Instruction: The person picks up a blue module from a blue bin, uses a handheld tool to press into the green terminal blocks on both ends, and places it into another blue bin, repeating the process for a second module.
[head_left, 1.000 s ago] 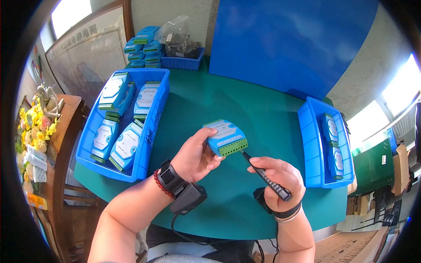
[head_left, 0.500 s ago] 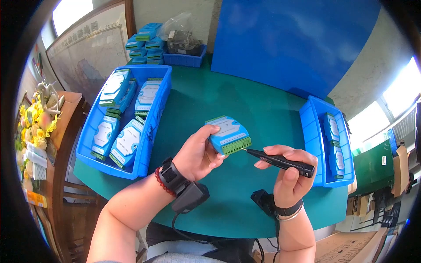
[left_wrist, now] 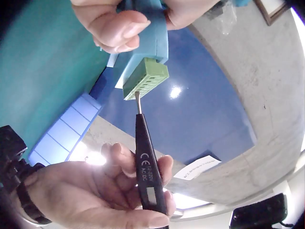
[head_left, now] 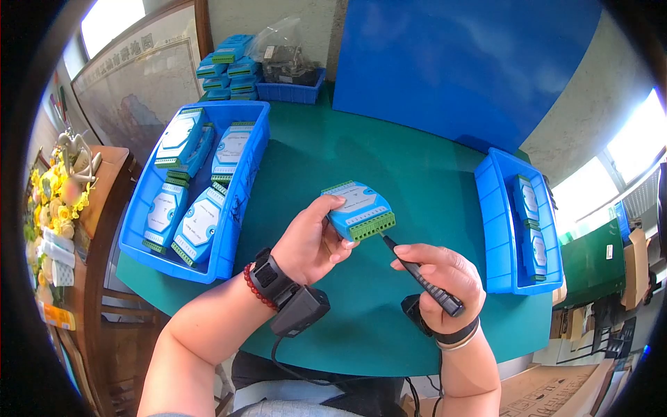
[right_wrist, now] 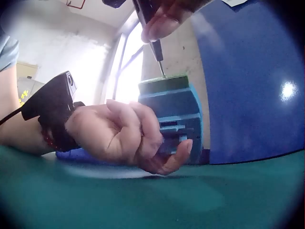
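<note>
My left hand (head_left: 311, 240) grips a blue module (head_left: 358, 208) with a white label, its thumb lying on the top face. A green screw-terminal block (head_left: 373, 226) runs along the module's near edge. In my right hand (head_left: 448, 281) is a black voltage-tester screwdriver (head_left: 424, 278), held by its handle; "12-220V" shows on it in the left wrist view. The metal tip (left_wrist: 138, 101) meets the green terminal block (left_wrist: 145, 78) at one of its openings. From the right wrist view, the left fingers (right_wrist: 138, 131) curl under the module's blue body (right_wrist: 169, 105).
A blue bin (head_left: 233, 243) with several similar modules stands at left. Another blue bin (head_left: 497, 222) at right holds two visible modules (head_left: 531, 226). Behind are stacked modules (head_left: 233, 66) and a small blue tray (head_left: 288, 92). A blue panel (head_left: 458, 62) leans at the back of the green table (head_left: 417, 187).
Half a second ago the screwdriver lay flatter and the right hand was farther right; now the handle slopes down more steeply again. The left hand and module have barely shifted.
</note>
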The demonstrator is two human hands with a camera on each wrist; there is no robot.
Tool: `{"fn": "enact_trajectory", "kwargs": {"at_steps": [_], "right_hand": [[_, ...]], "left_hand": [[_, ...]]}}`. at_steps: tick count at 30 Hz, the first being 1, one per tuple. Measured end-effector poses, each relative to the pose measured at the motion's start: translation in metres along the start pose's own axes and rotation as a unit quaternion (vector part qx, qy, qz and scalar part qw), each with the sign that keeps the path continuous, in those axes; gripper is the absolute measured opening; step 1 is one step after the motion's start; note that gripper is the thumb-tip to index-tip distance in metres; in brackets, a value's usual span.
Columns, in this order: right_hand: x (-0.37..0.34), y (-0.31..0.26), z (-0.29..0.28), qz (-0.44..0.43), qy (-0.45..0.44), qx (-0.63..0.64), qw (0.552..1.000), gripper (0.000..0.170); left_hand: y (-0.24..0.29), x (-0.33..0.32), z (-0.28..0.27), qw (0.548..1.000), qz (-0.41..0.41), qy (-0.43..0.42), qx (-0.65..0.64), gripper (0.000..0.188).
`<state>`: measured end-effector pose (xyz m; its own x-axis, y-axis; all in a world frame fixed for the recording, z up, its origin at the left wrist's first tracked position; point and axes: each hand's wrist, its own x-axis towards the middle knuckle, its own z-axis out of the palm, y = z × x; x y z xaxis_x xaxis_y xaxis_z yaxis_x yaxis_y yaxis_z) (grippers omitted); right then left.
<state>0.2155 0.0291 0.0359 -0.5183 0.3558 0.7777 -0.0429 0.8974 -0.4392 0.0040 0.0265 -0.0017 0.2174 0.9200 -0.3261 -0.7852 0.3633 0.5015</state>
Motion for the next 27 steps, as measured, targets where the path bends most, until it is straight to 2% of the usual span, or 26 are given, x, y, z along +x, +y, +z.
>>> {"fn": "enact_trajectory", "kwargs": {"at_steps": [7,12,18,21,22,25,26,27], "right_hand": [[-0.002,-0.002,0.008,0.084,0.143,0.19,0.968,0.027],[-0.001,0.0,0.009,0.114,0.159,0.204,0.959,0.031],[-0.003,0.0,0.011,0.101,0.143,0.18,0.968,0.03],[-0.001,-0.002,0.008,0.043,0.059,0.071,0.995,0.028],[0.0,-0.001,0.0,0.03,-0.004,0.007,1.0,0.028],[0.004,0.0,0.005,-0.041,0.0,-0.044,0.998,0.028],[0.002,-0.003,0.003,-0.012,-0.025,-0.035,0.999,0.028],[0.003,-0.002,0.004,-0.02,-0.015,-0.033,0.999,0.028]], "left_hand": [[0.001,0.001,0.002,1.0,0.004,0.001,-0.002,0.031],[-0.001,-0.001,0.005,1.0,-0.004,0.002,-0.013,0.031],[-0.002,-0.001,0.006,1.0,-0.005,0.008,-0.019,0.03],[-0.002,0.001,0.003,1.0,0.0,0.004,-0.017,0.03],[-0.003,0.001,0.002,1.0,0.003,0.003,-0.015,0.03],[-0.002,0.001,0.002,1.0,0.008,0.006,-0.015,0.03],[-0.002,0.001,0.002,1.0,0.008,0.009,-0.015,0.03],[-0.002,0.001,0.003,1.0,0.009,0.009,-0.013,0.03]]}}
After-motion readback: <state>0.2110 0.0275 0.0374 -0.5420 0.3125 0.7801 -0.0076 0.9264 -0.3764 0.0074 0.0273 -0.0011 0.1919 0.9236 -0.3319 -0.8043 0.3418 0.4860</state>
